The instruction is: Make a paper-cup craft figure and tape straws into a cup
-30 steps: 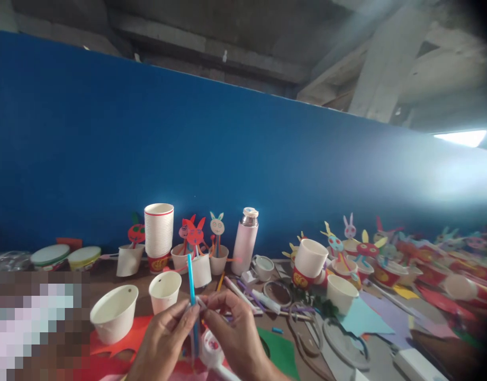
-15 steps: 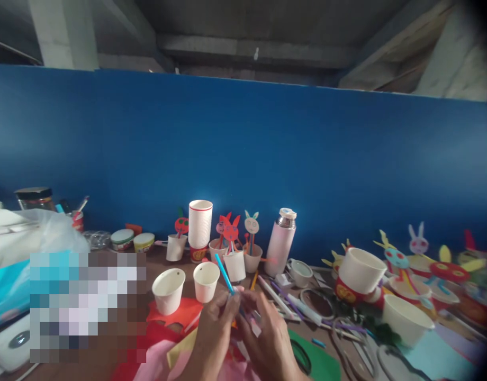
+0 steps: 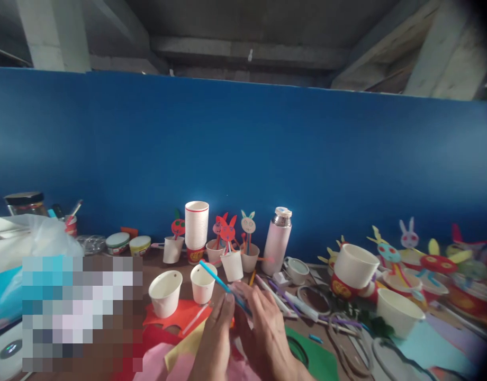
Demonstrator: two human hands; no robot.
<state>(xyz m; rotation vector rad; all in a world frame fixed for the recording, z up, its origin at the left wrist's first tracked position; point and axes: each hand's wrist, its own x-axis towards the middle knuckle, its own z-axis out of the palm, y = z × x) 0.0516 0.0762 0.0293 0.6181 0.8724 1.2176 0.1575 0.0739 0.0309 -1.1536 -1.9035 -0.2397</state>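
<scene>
A thin blue straw [image 3: 214, 275] slants up and to the left out of my two hands, above the coloured paper. My left hand [image 3: 219, 329] is closed on it, with the thumb pointing up along its side. My right hand [image 3: 261, 317] wraps round its lower part, fingers pressed together; that end is mostly hidden. Just beyond the straw stand two white paper cups, a nearer one [image 3: 165, 294] and a smaller-looking one [image 3: 203, 284], each with a small hole near the rim. Behind them, a red paper rabbit [image 3: 228, 232] rises from a white cup [image 3: 232, 266].
Red paper [image 3: 176, 316], pink paper [image 3: 158, 362] and a green sheet [image 3: 318, 360] lie around my hands. A stack of cups [image 3: 196, 225] and a pink thermos [image 3: 277, 243] stand near the blue partition [image 3: 243, 143]. Rabbit figures and cups [image 3: 357, 266] crowd the right side.
The straw has tipped further to the left and lies flatter. My right hand has turned and its fingers now cover more of the straw. The camera view has shifted slightly.
</scene>
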